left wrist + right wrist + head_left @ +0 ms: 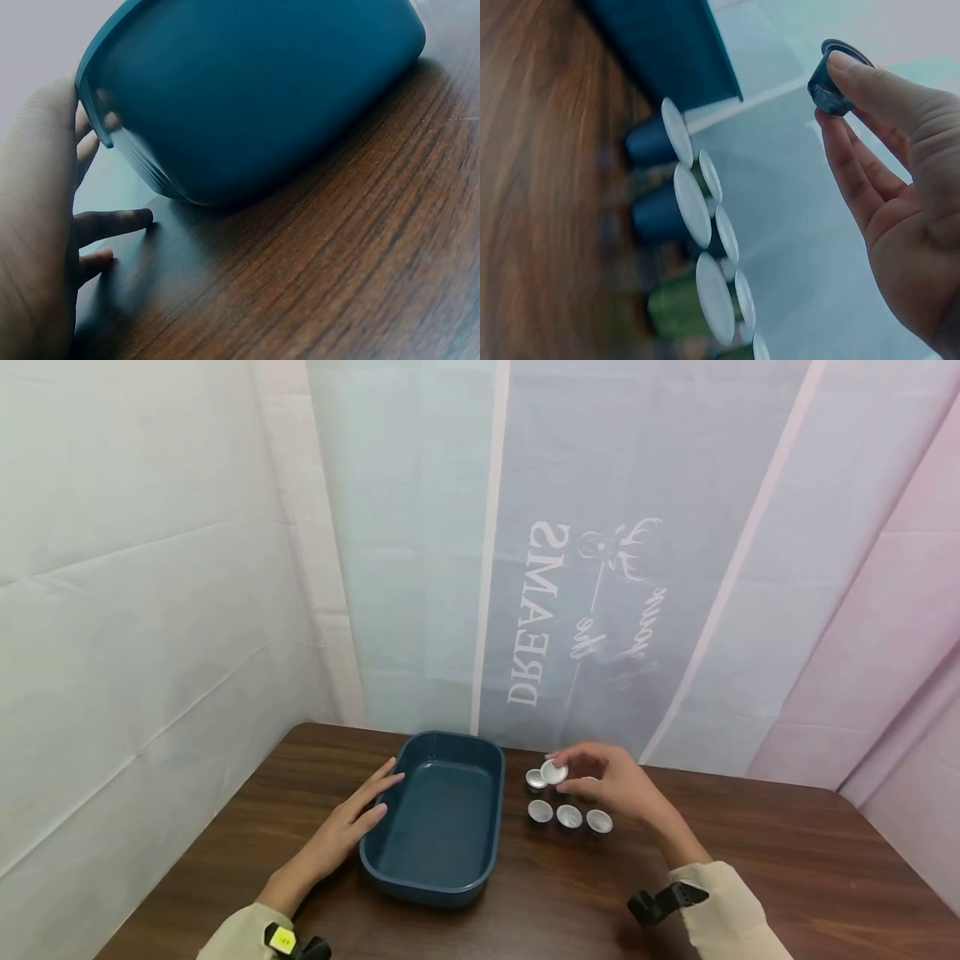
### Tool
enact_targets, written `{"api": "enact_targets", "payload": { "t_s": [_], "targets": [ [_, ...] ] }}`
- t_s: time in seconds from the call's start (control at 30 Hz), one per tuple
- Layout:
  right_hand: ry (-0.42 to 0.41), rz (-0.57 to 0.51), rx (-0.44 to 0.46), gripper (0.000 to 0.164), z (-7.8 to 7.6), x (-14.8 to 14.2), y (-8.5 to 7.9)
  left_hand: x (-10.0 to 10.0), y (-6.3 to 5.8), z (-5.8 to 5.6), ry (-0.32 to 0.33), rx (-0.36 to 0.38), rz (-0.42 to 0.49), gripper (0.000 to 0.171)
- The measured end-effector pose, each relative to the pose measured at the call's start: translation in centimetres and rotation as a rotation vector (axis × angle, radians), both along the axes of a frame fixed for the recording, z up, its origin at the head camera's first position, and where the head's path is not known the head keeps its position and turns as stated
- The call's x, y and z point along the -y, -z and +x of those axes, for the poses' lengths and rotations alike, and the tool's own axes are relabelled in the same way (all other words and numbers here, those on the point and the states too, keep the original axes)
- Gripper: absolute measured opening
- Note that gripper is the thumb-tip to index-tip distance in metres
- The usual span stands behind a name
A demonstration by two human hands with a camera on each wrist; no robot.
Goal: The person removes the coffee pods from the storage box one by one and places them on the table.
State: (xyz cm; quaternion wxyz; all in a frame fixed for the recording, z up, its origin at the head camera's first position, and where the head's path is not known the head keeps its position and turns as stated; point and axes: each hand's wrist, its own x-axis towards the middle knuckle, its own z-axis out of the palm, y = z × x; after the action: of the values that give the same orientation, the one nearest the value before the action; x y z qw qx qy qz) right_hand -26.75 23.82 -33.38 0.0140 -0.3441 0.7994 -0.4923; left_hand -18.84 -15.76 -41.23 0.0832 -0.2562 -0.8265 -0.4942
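My right hand (pixel 617 783) pinches a dark blue coffee capsule (pixel 829 84) between thumb and fingers, above the table. Its pale lid (pixel 554 772) faces the head camera. Below and beside this hand, several coffee capsules stand in rows, lids up; a front one (pixel 540 812) is nearest the bin. In the right wrist view their bodies are blue, like this capsule (pixel 658 214), or green, like this one (pixel 681 306). My left hand (pixel 343 828) touches the left rim of a deep blue plastic bin (pixel 491 852), its fingers extended. The bin's inside holds nothing visible.
Everything stands on a dark wood-grain table (pixel 787 860). A printed fabric curtain (pixel 420 568) hangs behind the table's back edge, and white fabric (pixel 150 610) covers the left side. The bin sits left of the capsules.
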Motion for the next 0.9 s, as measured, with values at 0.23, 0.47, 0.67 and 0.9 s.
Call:
{"api": "enact_targets", "payload": {
  "t_s": [0.23, 0.47, 0.67, 0.9],
  "targets": [
    [0.048, -0.072, -0.055, 0.025, -0.2, -2.8, 2.6, 0.9, 1.9, -1.1, -0.014, -0.018, -0.037, 0.048],
    [0.070, -0.131, -0.020, 0.027, -0.1, -5.4, 4.6, 1.2, 2.2, -1.3, -0.010, 0.001, -0.065, 0.047],
    [0.144, -0.166, 0.036, 0.031, 0.8, -7.6, 5.8, 1.1, 2.0, -1.2, -0.012, 0.025, -0.051, 0.047],
    [0.191, -0.175, 0.032, 0.030, 1.5, -9.7, 7.1, 0.8, 2.0, -1.3, -0.009, 0.039, -0.042, 0.046]
  ]
}}
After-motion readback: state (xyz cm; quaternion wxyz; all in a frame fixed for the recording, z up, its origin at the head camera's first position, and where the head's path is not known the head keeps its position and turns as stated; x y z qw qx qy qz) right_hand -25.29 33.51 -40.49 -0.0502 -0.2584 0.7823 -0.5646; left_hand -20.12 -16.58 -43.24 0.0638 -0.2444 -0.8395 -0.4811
